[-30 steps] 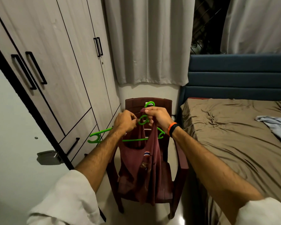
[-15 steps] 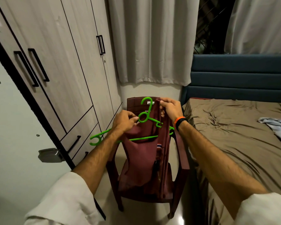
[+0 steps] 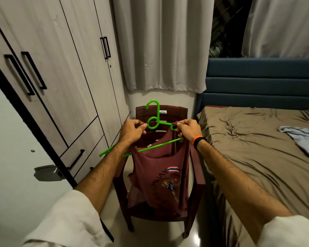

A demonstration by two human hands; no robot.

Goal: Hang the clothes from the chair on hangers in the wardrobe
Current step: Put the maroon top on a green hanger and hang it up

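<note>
Left hand [image 3: 132,131] pinches the green hanger [image 3: 152,122] at its ring. Right hand [image 3: 187,130] grips the maroon tank top [image 3: 161,179] strap on the hanger's arm, above the chair [image 3: 196,177] seat.

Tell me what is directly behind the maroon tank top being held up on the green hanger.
Behind the maroon tank top stands the dark red plastic chair: its slatted back shows above the neckline, and its arms and legs show at the sides. The seat is mostly covered, so anything left on it cannot be seen.
</note>
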